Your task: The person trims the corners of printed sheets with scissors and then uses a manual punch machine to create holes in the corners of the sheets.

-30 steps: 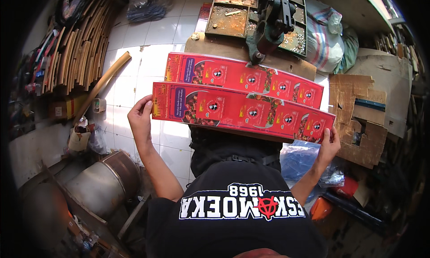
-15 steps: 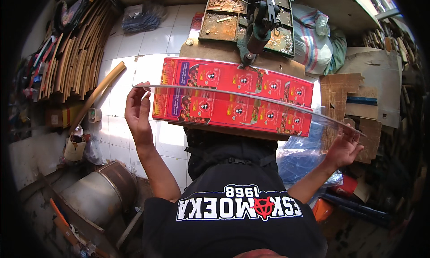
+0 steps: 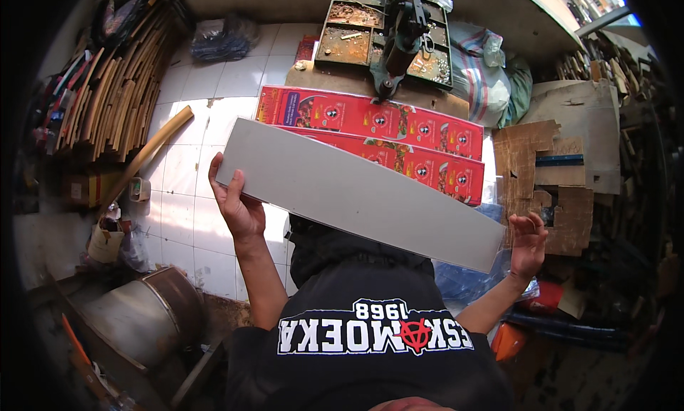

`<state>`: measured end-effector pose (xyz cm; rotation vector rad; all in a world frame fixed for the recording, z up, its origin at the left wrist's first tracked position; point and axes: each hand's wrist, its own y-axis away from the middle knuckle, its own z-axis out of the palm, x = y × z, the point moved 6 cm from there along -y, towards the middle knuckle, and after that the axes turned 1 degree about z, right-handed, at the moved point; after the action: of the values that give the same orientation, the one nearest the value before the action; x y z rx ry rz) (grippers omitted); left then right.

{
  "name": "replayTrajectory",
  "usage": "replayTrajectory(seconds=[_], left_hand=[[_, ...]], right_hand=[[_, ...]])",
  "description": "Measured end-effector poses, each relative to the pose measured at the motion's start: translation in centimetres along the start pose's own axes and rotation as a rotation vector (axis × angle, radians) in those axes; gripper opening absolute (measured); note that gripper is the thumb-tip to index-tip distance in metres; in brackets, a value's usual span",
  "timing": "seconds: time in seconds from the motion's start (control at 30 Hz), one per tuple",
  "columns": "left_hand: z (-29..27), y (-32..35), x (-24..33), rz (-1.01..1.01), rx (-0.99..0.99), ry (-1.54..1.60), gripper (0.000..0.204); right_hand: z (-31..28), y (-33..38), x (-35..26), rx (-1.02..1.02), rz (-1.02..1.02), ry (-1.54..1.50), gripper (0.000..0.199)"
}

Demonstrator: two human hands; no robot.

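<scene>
Left hand (image 3: 239, 204) clamps the near-left corner of a long grey board (image 3: 363, 193), fingers curled over its edge and thumb beneath, while the right hand (image 3: 529, 241) spreads open at the board's far right corner, fingertips just touching it or a hair off (the picture does not settle which). Half a second ago the same sheet showed its red printed face toward the camera; it has since been turned over, so the plain grey back now faces up and the board hangs tilted above the person's lap, higher on the left. That suggests the sheet is being flipped or carried off the stack rather than set down.

Counted: one board in hand, and two red printed sheets (image 3: 420, 129) lying on the floor beyond it, overlapping one another, the nearer one partly hidden by the grey board. Behind them stands one green press machine (image 3: 399, 37) on its tray. One metal drum (image 3: 139, 315) lies at lower left, and brown cardboard scraps (image 3: 545, 190) sit to the right.
</scene>
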<state>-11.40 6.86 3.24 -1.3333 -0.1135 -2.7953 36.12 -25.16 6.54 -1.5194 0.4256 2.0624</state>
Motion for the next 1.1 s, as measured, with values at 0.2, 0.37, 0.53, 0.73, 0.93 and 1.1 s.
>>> replayTrajectory(seconds=[0.2,0.37,0.53,0.73,0.93,1.1], left_hand=[[2.7,1.5,-3.5,-0.076,-0.182,-0.048,0.051],[4.7,3.2,-7.6,-0.205,-0.305,0.033,0.048],[6.1,4.6,-10.6,-0.28,-0.359,0.133,0.048],[5.6,4.6,-11.0,-0.31,-0.354,0.135,0.049],[7.9,3.3,-11.1,-0.341,-0.426,0.074,0.051],[11.5,0.4,-13.8,-0.442,-0.538,-0.087,0.06]], right_hand=[[11.7,-3.3,-7.5,-0.406,-0.038,0.904,0.037],[22.7,-5.1,-3.9,-1.033,-0.252,1.101,0.028],[26.7,-7.8,1.0,-0.978,-0.601,1.115,0.031],[22.8,-6.5,9.0,-0.784,0.265,0.686,0.05],[18.0,-2.8,11.8,-0.653,0.365,0.451,0.064],[16.9,-4.5,10.7,-0.491,0.235,0.546,0.066]])
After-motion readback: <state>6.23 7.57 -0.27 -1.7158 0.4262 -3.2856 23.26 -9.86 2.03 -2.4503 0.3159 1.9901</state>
